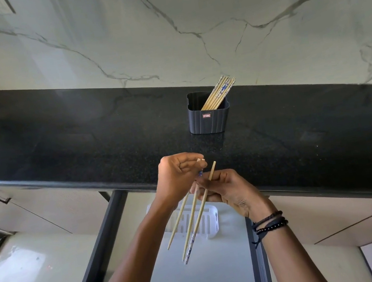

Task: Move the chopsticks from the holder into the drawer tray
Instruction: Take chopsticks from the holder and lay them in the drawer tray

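- Left hand (178, 177) curls round two chopsticks (192, 215), and I see the right hand (228, 191) pinching a third chopstick (197, 224); all three slant down above the white drawer tray (213, 215).
- Other chopsticks (217, 93) lean in the dark holder (209, 118) on the black desk (81, 133), below the marble wall (161, 22).

Both bare forearms rise from the bottom edge and meet mid-frame. The left grip (178, 178) is curled, knuckles up, around the upper ends of thin pale wooden chopsticks (192, 215). The right grip (227, 190), touching it, pinches one stick between its fingers. Black bead bracelets (269, 222) circle the right wrist.
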